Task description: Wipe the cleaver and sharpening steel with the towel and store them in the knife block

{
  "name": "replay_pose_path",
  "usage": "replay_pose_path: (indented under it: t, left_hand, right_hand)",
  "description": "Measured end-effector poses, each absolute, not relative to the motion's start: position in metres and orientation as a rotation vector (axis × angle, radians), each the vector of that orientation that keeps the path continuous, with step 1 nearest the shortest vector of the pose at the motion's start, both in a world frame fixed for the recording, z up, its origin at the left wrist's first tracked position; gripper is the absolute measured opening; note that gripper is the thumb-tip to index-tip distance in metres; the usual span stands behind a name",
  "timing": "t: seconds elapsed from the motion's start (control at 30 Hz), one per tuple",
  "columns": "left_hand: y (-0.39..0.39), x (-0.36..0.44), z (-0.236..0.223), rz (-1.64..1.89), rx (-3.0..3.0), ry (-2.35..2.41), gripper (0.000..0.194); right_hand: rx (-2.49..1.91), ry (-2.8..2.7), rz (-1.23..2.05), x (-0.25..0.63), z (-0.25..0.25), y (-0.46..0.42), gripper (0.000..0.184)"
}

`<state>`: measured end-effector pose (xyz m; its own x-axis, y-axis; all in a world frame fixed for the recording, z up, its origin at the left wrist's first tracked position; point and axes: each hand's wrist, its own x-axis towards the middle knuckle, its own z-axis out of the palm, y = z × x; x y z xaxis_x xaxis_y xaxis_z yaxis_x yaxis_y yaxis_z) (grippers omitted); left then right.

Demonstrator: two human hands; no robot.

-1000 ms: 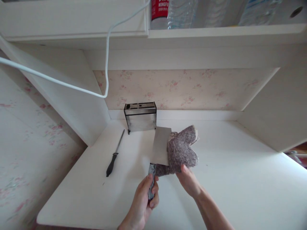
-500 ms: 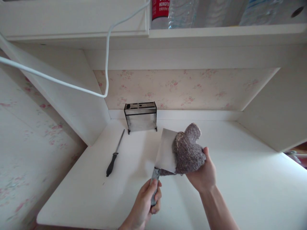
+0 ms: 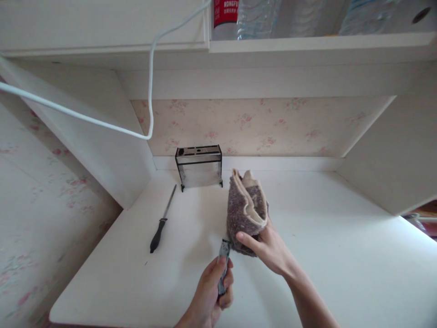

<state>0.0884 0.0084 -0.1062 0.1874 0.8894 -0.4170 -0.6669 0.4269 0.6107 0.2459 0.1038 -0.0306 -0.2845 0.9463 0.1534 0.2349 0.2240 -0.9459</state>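
My left hand point(image 3: 211, 291) is closed around the patterned handle point(image 3: 223, 264) of a cleaver, held above the white desk point(image 3: 324, 255). The blade is hidden inside a grey fuzzy cloth point(image 3: 246, 209) folded over it. My right hand point(image 3: 269, 248) pinches that cloth around the blade near the handle end, thumb on the left face, fingers behind.
A metal knife block point(image 3: 199, 166) stands at the back of the desk by the floral wall. A black-handled sharpening steel point(image 3: 162, 223) lies left of it. A white cable point(image 3: 150, 82) hangs from above. Water bottles point(image 3: 259, 18) sit on the upper shelf.
The cloth, earlier lying against only the blade's right face, is now folded over both sides and hides the blade. My right hand has shifted left and down toward the handle.
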Motion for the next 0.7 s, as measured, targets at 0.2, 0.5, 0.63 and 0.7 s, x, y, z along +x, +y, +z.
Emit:
replay_pose_path:
  t: [0.2,0.5,0.63,0.7]
  left_hand:
    - [0.008,0.093,-0.111,1.147,0.329,0.813,0.056]
    - [0.004,0.094,-0.11,1.112,0.644,0.927,0.056]
    - [0.002,0.094,-0.112,1.081,0.725,0.929,0.053]
    - [0.003,0.094,-0.116,1.075,0.71,0.923,0.055]
  right_hand:
    - [-1.19,-1.797,0.961,0.236,-0.038,0.103,0.022]
    - [-1.227,-0.863,1.351,0.219,-0.057,0.105,0.088]
    - [-1.136,-0.736,1.62,0.217,-0.055,0.098,0.074]
    - [-1.076,-0.671,1.768,0.217,-0.058,0.092,0.064]
